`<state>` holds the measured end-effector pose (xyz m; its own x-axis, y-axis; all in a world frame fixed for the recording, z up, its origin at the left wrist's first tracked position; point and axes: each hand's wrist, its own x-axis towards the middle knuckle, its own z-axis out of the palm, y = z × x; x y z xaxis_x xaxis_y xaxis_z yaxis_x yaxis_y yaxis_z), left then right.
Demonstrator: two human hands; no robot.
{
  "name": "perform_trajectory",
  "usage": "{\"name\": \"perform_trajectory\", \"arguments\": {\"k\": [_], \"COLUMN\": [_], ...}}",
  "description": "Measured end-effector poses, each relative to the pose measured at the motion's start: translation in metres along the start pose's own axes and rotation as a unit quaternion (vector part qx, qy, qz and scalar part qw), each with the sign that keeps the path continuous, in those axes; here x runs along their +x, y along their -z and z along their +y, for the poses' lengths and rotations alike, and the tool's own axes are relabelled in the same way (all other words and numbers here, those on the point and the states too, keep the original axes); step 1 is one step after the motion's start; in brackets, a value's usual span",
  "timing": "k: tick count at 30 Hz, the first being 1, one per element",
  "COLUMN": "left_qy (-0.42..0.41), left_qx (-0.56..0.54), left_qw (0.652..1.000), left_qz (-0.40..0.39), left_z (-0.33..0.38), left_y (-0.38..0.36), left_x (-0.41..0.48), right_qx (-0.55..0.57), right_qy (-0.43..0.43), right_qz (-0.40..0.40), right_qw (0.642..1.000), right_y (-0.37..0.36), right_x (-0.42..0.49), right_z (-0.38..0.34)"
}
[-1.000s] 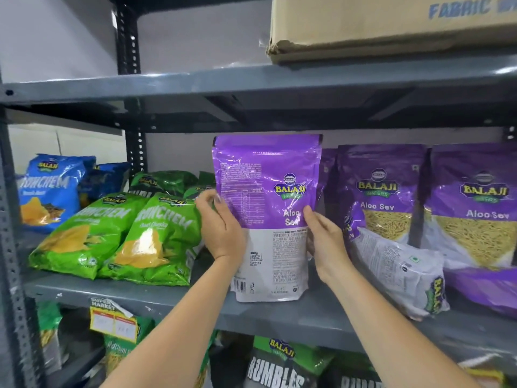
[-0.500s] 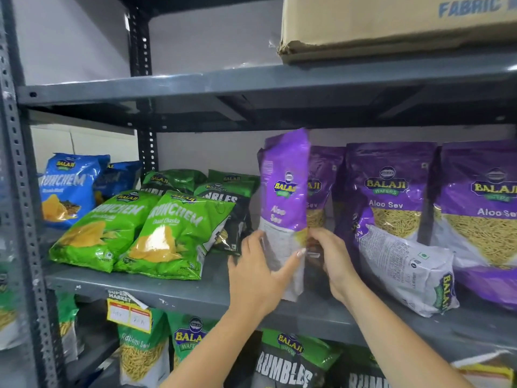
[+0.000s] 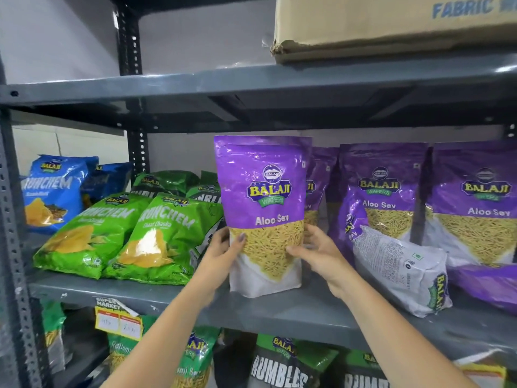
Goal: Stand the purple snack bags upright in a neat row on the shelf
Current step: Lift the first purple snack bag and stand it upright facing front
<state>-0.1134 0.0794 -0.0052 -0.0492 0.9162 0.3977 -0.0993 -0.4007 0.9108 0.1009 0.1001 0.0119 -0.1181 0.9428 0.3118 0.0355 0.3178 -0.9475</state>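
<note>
On the grey shelf (image 3: 279,312), the purple bag (image 3: 263,191) now faces front, turned from edge-on; left hand (image 3: 221,250) and right hand (image 3: 319,250) fingers grip its sides, ready to release.

Bare shelf (image 3: 307,312) front; fallen bag (image 3: 400,264) blocks the right

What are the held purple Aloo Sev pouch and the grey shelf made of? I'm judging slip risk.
Purple Aloo Sev pouch: apparently glossy plastic film, given its glare and crinkles. Grey shelf: likely painted metal with a dull finish, showing chipped spots.
</note>
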Motion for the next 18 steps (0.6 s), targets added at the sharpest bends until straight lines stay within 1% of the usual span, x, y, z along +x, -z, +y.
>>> {"name": "perform_trajectory", "arguments": {"k": [2,6,7,8,9,10,11,12,13,14,16,17,18], "left_qy": [0.010,0.009,-0.006,-0.036,-0.075,-0.124,-0.176,-0.222,-0.253,-0.263,-0.227,-0.204,-0.174], "left_qx": [0.004,0.057,0.067,0.078,0.096,0.119,0.137,0.146,0.152,0.154,0.159,0.167,0.162], "left_qw": [1.000,0.998,0.997,0.993,0.982,0.960,0.933,0.915,0.912,0.923,0.955,0.964,0.971], "left_qz": [-0.001,0.012,0.034,0.079,0.147,0.222,0.281,0.303,0.285,0.237,0.102,0.045,0.005], "left_z": [-0.004,-0.007,-0.008,-0.011,-0.014,-0.017,-0.017,-0.018,-0.019,-0.019,-0.022,-0.024,-0.026], "left_y": [0.005,-0.001,-0.006,-0.009,-0.013,-0.019,-0.026,-0.036,-0.048,-0.061,-0.089,-0.102,-0.115], "left_x": [0.003,-0.002,-0.004,-0.008,-0.012,-0.020,-0.030,-0.041,-0.051,-0.060,-0.070,-0.072,-0.071], "right_qx": [-0.029,-0.084,-0.122,-0.178,-0.251,-0.341,-0.430,-0.507,-0.570,-0.614,-0.647,-0.636,-0.619], "right_qy": [0.019,0.032,0.040,0.063,0.105,0.163,0.220,0.246,0.216,0.134,-0.067,-0.124,-0.137], "right_qz": [0.024,0.004,0.006,0.023,0.069,0.140,0.215,0.270,0.288,0.273,0.169,0.124,0.108], "right_qw": [0.999,0.996,0.992,0.982,0.960,0.915,0.849,0.781,0.738,0.728,0.740,0.752,0.766], "right_y": [0.001,0.004,0.007,0.010,0.017,0.027,0.039,0.054,0.067,0.080,0.096,0.102,0.106], "right_x": [-0.002,-0.010,-0.012,-0.014,-0.014,-0.015,-0.015,-0.016,-0.016,-0.016,-0.017,-0.018,-0.020], "right_z": [0.003,0.002,-0.002,-0.008,-0.016,-0.024,-0.033,-0.041,-0.050,-0.057,-0.067,-0.068,-0.068]}}
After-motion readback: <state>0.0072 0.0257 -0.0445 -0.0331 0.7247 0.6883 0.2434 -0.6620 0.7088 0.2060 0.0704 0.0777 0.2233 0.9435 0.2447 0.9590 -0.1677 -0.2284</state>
